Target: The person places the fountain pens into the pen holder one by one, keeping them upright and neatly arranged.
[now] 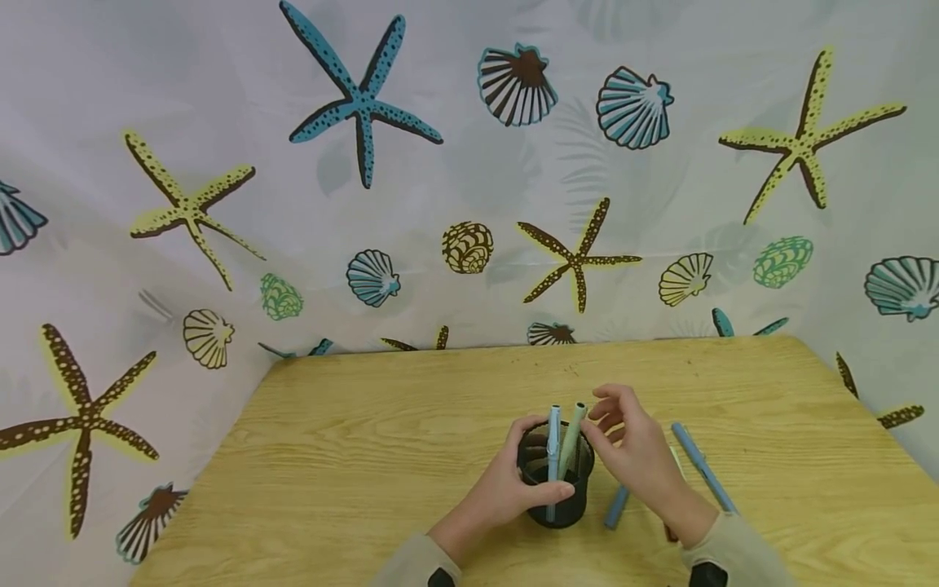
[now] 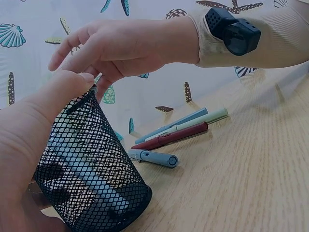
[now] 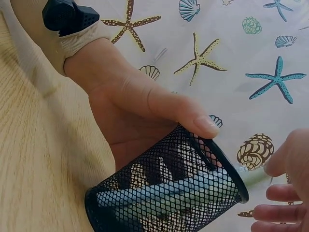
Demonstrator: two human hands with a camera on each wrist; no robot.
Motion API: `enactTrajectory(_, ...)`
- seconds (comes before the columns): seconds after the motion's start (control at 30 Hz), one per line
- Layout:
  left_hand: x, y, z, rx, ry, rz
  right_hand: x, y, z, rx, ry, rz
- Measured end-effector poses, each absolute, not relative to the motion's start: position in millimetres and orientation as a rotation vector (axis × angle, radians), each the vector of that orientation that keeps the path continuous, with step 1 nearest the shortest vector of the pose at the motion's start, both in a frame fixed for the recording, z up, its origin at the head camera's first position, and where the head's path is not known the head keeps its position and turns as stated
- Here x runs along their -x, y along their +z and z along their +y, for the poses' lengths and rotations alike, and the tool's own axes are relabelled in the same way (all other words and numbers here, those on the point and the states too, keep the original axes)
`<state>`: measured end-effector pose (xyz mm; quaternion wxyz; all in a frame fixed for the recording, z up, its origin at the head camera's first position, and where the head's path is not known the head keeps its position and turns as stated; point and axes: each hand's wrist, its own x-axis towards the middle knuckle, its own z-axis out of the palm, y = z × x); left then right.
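Note:
A black mesh pen cup (image 1: 574,507) stands near the table's front edge, and my left hand (image 1: 513,487) grips it, thumb on the near rim and fingers round the far side. Inside the cup lean a light blue pen (image 1: 553,447) and a pale green pen (image 1: 573,436). The fingertips of my right hand (image 1: 600,430) pinch the green pen near its top. The left wrist view shows the cup (image 2: 91,179) tilted in my left hand (image 2: 29,125), with my right hand (image 2: 120,46) above its rim. The right wrist view shows the cup (image 3: 169,193) and the green pen (image 3: 253,178) sticking out of it.
Several pens lie on the wooden table (image 1: 367,456) right of the cup: a blue one (image 2: 178,123), a pale green one (image 2: 205,119), a dark red one (image 2: 169,137) and a grey-blue one (image 2: 154,157). A curtain (image 1: 469,163) printed with starfish and shells closes off the back and sides.

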<state>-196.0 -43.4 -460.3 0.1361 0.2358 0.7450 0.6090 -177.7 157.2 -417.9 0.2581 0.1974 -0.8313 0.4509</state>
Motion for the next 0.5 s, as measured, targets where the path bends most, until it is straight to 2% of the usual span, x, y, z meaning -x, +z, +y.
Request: enactTrajectory(0.5,195.4,-459.1,-43.5,-0.629,1.719,2.21,174.9,-425.3,177.6,-0.397,1.238,-2.415)
